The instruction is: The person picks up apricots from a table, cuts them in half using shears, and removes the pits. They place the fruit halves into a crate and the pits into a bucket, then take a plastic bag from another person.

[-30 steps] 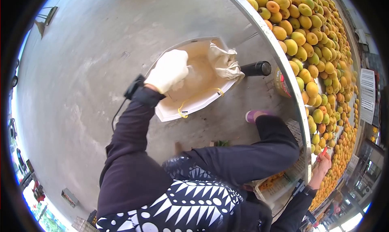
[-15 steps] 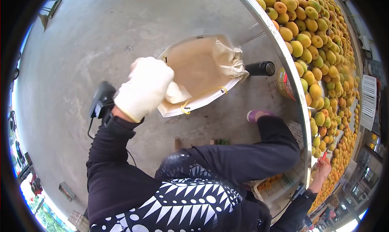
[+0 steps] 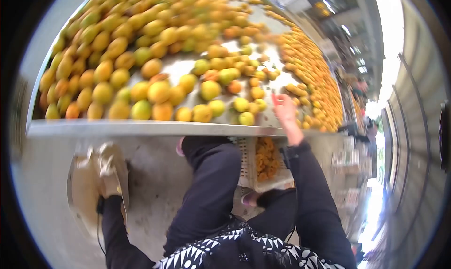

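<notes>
My left hand (image 3: 111, 186), in a white glove, reaches down inside a cream bag (image 3: 76, 198) on the floor; its fingers are hard to make out there. A bunched pale cloth (image 3: 107, 160) hangs over the bag's far edge. On the right, my bare right hand (image 3: 285, 111) is over the metal table (image 3: 178, 129), closed on a slim red thing (image 3: 275, 99) that looks like a small tool handle; its other end is too blurred to see. Many yellow-orange apricots (image 3: 159, 92) cover the tabletop, several of them beside this hand.
Under the table edge stands a pale plastic crate (image 3: 249, 163) holding orange fruit pieces (image 3: 267, 158). My legs (image 3: 206, 175) are between the bag and the crate. More stacked crates (image 3: 345, 161) are at the right. A raised metal rim runs along the table's near side.
My view has swung right toward the table. My gloved left hand has gone from above the bag's near side down into it. My right hand still holds the red thing over the table.
</notes>
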The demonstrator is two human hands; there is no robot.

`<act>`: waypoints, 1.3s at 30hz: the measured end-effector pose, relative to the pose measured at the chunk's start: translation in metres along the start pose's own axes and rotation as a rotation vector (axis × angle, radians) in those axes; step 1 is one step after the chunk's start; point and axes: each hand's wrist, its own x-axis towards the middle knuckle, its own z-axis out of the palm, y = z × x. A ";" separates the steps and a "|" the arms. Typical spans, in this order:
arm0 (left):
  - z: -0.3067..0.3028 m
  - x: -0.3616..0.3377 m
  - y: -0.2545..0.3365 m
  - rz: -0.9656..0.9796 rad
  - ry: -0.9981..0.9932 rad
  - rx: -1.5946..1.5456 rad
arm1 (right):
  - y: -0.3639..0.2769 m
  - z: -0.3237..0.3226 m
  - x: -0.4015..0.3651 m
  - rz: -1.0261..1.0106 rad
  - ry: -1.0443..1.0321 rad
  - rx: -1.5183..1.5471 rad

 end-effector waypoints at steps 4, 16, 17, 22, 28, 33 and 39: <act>-0.002 0.026 0.017 -0.051 -0.027 0.045 | -0.024 0.003 -0.026 -0.018 0.042 -0.138; -0.101 -0.044 -0.034 -0.279 0.267 -0.467 | -0.012 -0.058 -0.079 -0.149 0.198 0.325; -0.117 -0.059 -0.043 -0.252 0.541 -0.683 | 0.005 -0.058 -0.084 -0.165 0.181 0.378; -0.253 -0.203 -0.025 -0.192 0.318 -1.365 | 0.019 -0.086 -0.161 -0.155 0.105 0.508; -0.333 -0.309 0.011 -0.095 0.363 -1.131 | 0.083 -0.126 -0.220 -0.120 0.080 0.675; -0.363 -0.351 0.035 0.032 0.496 -1.458 | 0.142 -0.164 -0.264 -0.054 0.169 0.724; -0.399 -0.329 0.132 1.023 0.002 -1.905 | 0.207 -0.204 -0.349 -0.003 0.332 0.873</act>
